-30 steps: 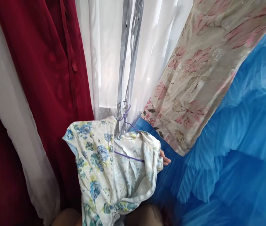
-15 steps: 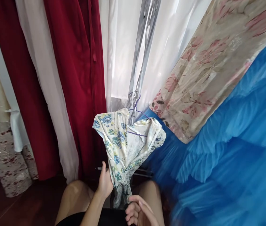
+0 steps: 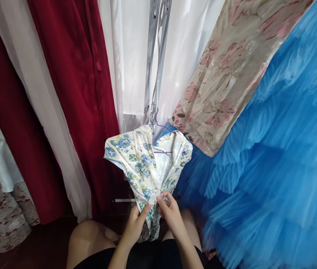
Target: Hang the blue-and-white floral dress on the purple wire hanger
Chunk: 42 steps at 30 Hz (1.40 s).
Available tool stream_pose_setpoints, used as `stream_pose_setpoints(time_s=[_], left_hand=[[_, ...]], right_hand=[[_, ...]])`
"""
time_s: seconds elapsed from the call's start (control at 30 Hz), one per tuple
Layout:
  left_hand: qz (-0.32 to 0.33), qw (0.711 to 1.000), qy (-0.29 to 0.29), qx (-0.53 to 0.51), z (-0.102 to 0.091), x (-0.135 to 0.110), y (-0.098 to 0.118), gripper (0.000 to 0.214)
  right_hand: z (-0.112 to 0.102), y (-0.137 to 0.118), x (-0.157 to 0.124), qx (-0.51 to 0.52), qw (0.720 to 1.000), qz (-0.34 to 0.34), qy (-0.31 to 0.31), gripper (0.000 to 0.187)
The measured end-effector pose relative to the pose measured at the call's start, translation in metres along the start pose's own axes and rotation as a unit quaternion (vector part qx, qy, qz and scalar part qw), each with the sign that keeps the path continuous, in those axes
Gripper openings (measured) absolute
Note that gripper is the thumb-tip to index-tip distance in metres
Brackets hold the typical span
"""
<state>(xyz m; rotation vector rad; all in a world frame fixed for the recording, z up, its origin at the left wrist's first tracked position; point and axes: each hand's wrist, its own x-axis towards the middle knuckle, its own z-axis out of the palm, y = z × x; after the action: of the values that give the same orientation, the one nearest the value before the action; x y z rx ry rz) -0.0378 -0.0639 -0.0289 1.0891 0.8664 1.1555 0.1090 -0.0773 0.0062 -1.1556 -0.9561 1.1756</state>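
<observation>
A white dress with blue roses and green leaves [image 3: 144, 158] hangs in front of me, its V neckline facing me. It is on a thin purple hanger [image 3: 163, 152], whose hook is at a metal upright. My left hand [image 3: 136, 225] holds the left side of the waist, thumb on the front and the other fingers mostly hidden. At the bottom of the V, my right hand [image 3: 171, 212] pinches the cloth between thumb and fingertips. The skirt hangs down between my knees, its lower end partly hidden.
The metal upright [image 3: 149, 67] stands before a white curtain [image 3: 134, 63]. Dark red cloth [image 3: 68, 86] and pale cloth [image 3: 39, 82] hang to the left. On the right are a beige floral garment [image 3: 217, 93] and a full blue tulle skirt [image 3: 281, 179].
My right hand has come up from below and taken hold of the cloth at the neckline's base. My left hand has closed on the waist. The view has shifted right.
</observation>
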Motion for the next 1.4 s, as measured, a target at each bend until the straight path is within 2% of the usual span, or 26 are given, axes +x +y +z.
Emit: stream_pose_setpoints(time_s=[0.17,0.33,0.5,0.57,0.67,0.73,0.8,0.97,1.1,1.23,1.4], left_hand=[[-0.019,0.999,0.026,-0.016,-0.001,-0.001,0.0,0.051],[-0.047,0.997,0.041,-0.054,0.005,-0.003,0.0,0.053],[-0.071,0.986,0.091,-0.122,0.018,0.005,-0.008,0.054],[-0.066,0.982,0.125,-0.123,0.02,0.011,-0.01,0.052],[-0.056,0.97,0.218,-0.088,0.016,0.019,-0.01,0.047],[-0.052,0.966,0.245,-0.068,0.012,0.02,-0.009,0.045],[-0.052,0.972,0.221,-0.061,0.012,0.018,-0.008,0.048],[-0.051,0.989,0.139,-0.028,0.02,0.004,-0.009,0.052],[-0.01,0.993,0.12,0.013,0.013,0.0,-0.006,0.048],[0.007,0.993,0.111,0.03,0.007,0.001,0.001,0.044],[0.009,0.994,0.09,0.054,0.012,0.0,0.001,0.036]], right_hand=[[-0.005,0.013,-0.006,-0.019,0.999,-0.043,-0.004,0.037],[-0.009,0.011,-0.006,-0.037,0.998,-0.026,-0.04,0.035],[-0.016,0.007,-0.01,-0.096,0.994,-0.036,-0.043,0.038],[-0.028,0.004,-0.013,-0.116,0.991,-0.051,-0.039,0.039],[-0.05,0.0,-0.015,-0.111,0.992,-0.064,-0.005,0.039],[-0.06,0.001,-0.014,-0.112,0.992,-0.061,0.012,0.039],[-0.059,0.003,-0.012,-0.119,0.992,-0.05,0.004,0.038],[-0.031,-0.001,0.0,-0.125,0.988,-0.058,-0.068,0.035],[-0.022,-0.01,0.008,-0.151,0.981,-0.065,-0.099,0.039],[-0.018,-0.001,-0.001,-0.131,0.986,-0.062,-0.082,0.041],[-0.013,0.005,-0.016,-0.08,0.994,-0.041,-0.058,0.04]])
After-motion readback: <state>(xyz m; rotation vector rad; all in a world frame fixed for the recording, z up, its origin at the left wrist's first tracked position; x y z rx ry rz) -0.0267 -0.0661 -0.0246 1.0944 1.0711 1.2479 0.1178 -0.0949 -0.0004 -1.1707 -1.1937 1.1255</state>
